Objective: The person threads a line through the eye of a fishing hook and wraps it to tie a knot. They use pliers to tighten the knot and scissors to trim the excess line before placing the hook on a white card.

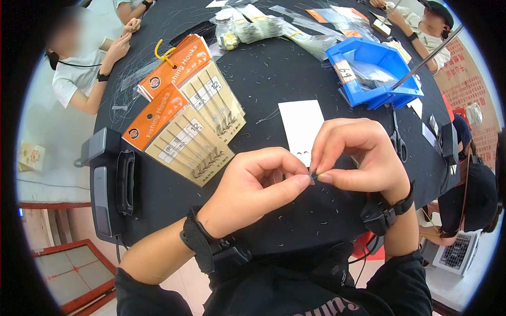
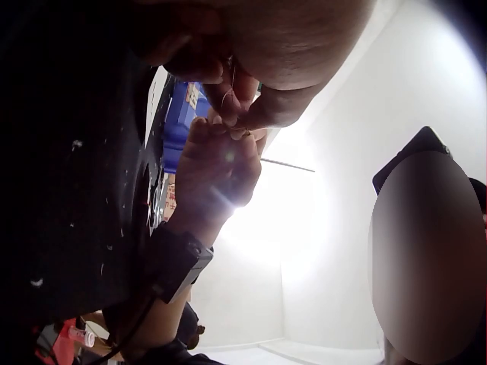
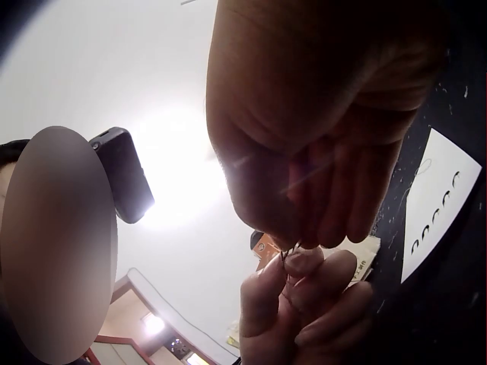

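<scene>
Over the table, my left hand (image 1: 258, 181) and right hand (image 1: 358, 152) meet fingertip to fingertip. Between them they pinch a small dark fishing hook (image 3: 289, 251), mostly covered by the fingers. A thin line (image 2: 231, 80) trails from the fingertips in the left wrist view. Just beyond the hands lies a white card (image 1: 300, 124), its near end partly hidden by the right hand. Several curved hooks (image 3: 436, 217) sit in a row on that card in the right wrist view.
Orange-topped fishing hook packets (image 1: 179, 139) lie at left, beside black devices (image 1: 108, 179) on the table edge. A blue bin (image 1: 411, 97) and scissors (image 1: 399, 137) are at right. Farther back stand a jar (image 1: 226, 34) and line bundles (image 1: 311, 45). Other people sit around the table.
</scene>
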Demonstrator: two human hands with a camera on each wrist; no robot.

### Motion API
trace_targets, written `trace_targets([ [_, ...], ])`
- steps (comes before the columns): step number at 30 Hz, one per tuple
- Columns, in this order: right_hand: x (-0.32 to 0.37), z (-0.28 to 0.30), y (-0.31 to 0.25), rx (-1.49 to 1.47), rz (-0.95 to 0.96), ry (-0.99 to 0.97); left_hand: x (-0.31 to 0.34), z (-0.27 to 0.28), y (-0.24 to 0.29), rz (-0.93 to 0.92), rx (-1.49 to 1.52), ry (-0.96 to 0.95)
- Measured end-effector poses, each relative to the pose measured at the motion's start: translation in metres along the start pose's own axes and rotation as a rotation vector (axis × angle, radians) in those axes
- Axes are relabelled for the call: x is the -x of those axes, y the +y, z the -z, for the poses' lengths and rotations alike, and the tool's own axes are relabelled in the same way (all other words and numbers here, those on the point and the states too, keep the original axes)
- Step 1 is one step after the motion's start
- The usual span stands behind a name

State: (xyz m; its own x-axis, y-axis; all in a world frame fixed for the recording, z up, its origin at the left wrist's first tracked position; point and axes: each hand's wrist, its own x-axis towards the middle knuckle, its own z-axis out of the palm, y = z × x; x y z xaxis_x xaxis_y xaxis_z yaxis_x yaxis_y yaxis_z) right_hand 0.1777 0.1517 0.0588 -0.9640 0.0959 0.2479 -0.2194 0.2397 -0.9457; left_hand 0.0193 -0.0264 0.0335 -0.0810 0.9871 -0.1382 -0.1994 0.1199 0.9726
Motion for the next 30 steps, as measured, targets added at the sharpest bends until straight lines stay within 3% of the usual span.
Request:
trace_targets([
  [30,0.0018,-0.0012,-0.0002,-0.094,-0.060,0.015,-0.0016,0.0015,-0.0076,-0.058,0.059,-0.026],
])
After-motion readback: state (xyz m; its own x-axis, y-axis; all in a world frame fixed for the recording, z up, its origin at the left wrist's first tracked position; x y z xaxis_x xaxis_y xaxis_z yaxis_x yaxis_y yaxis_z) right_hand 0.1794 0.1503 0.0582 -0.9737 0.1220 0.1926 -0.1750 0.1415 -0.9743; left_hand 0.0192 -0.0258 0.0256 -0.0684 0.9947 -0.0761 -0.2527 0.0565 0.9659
